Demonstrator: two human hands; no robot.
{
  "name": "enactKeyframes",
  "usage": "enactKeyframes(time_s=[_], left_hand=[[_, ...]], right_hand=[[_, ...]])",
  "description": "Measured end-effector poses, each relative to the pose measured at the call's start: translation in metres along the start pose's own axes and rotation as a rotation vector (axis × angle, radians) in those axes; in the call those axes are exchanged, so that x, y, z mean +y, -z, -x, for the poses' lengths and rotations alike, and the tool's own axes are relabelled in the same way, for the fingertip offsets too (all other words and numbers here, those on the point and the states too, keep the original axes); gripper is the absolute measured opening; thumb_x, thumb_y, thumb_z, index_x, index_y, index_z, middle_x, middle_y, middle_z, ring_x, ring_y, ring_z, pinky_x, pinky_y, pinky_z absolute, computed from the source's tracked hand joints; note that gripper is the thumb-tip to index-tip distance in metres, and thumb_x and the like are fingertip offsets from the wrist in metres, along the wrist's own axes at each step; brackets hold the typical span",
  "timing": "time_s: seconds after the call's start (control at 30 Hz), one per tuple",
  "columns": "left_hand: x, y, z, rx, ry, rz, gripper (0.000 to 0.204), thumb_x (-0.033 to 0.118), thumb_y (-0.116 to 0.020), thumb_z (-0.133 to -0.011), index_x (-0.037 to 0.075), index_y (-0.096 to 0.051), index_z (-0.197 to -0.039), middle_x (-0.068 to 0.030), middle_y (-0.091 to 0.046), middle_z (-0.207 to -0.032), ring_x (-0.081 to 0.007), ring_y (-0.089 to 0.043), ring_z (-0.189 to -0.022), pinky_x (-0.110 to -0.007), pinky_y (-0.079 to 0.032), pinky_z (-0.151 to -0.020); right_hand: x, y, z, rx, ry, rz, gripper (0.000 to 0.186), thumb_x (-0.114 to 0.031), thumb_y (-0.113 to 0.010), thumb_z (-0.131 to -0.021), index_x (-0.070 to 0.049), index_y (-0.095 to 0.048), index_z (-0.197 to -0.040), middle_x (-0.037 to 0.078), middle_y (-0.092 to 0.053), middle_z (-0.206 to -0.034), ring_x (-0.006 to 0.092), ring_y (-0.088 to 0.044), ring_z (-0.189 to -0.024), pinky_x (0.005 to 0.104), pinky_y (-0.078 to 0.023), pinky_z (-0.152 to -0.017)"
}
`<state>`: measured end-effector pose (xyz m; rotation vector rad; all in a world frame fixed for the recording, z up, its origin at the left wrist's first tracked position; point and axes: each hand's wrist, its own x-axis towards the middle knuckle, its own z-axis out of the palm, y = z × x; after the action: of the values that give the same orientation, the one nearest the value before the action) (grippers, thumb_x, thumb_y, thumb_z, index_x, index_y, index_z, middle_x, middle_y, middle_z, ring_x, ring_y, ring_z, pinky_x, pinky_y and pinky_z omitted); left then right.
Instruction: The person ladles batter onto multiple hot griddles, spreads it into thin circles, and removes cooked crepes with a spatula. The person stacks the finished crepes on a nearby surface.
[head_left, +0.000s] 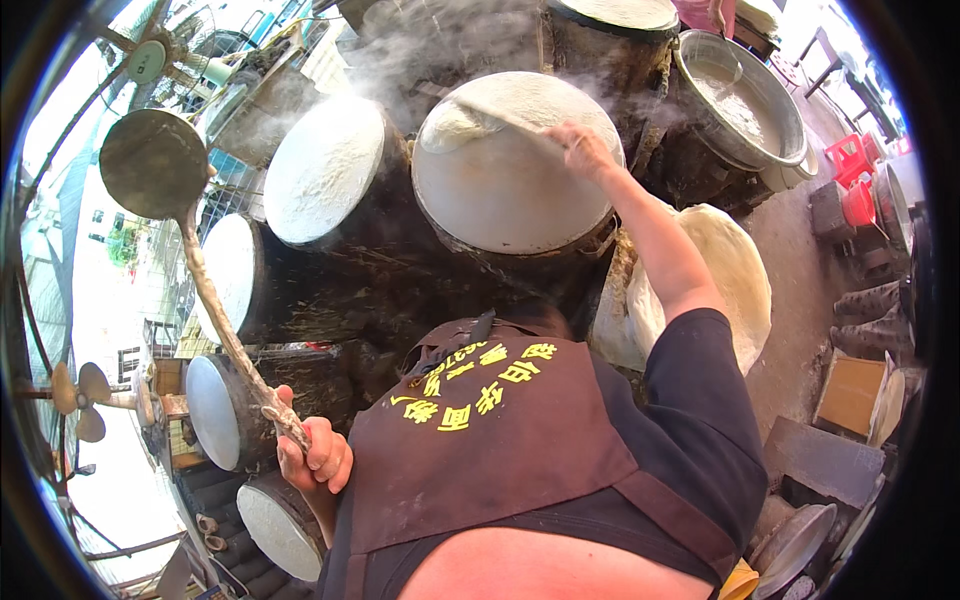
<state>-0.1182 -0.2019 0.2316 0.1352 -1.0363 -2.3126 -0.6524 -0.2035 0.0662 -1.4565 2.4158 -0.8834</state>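
My left hand (pixel 318 455) is wrapped round the lower end of a crooked wooden handle. At its top is the wide, dark, round head of a long-handled ladle (pixel 153 163), raised at the left. My right hand (pixel 582 150) reaches forward, closed on a thin flat scraper (pixel 500 117). That blade lies over the far part of a large round griddle (pixel 510 205). Beside its tip a pale, crumpled sheet of batter (pixel 452 128) is bunched on the griddle's far left. Steam rises behind it.
More round griddles stand left: a white-coated one (pixel 328 170) and several along the side. A metal basin of batter (pixel 745 105) is at the far right. Pale round sheets (pixel 725 280) lie beneath my right arm. Fans (pixel 82 400) stand at the left, red stools (pixel 850 160) at right.
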Motion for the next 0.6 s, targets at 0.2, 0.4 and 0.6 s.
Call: enactKeyframes(time_s=[0.2, 0.4, 0.6], left_hand=[[-0.002, 0.004, 0.008, 0.048, 0.008, 0.063, 0.064, 0.028, -0.050, -0.099, 0.025, -0.012, -0.152, -0.0011, -0.040, -0.062, -0.0059, -0.033, -0.038, -0.022, -0.040, -0.031], [0.001, 0.001, 0.001, 0.034, 0.034, 0.057, 0.065, 0.028, -0.051, -0.099, 0.025, -0.013, -0.151, -0.0009, -0.040, -0.062, -0.0059, -0.034, -0.038, -0.021, -0.038, -0.031], [-0.004, -0.003, 0.006, 0.053, -0.023, 0.067, 0.065, 0.028, -0.052, -0.099, 0.024, -0.014, -0.151, -0.0001, -0.040, -0.061, -0.0055, -0.034, -0.038, -0.020, -0.037, -0.031]], right_hand=[[0.032, 0.013, 0.015, -0.161, 0.173, -0.150, 0.046, 0.010, -0.047, -0.079, -0.015, -0.069, -0.110, 0.010, -0.065, -0.099, 0.0273, -0.062, -0.097, 0.0342, -0.047, -0.089], [0.035, -0.002, -0.014, -0.091, 0.215, -0.076, 0.042, 0.009, -0.054, -0.073, -0.010, -0.068, -0.109, 0.007, -0.064, -0.097, 0.0203, -0.060, -0.095, 0.0307, -0.048, -0.083], [0.043, 0.044, 0.006, -0.269, 0.148, -0.231, 0.038, 0.008, -0.057, -0.073, -0.010, -0.069, -0.106, 0.007, -0.066, -0.099, 0.0200, -0.063, -0.089, 0.0311, -0.049, -0.082]])
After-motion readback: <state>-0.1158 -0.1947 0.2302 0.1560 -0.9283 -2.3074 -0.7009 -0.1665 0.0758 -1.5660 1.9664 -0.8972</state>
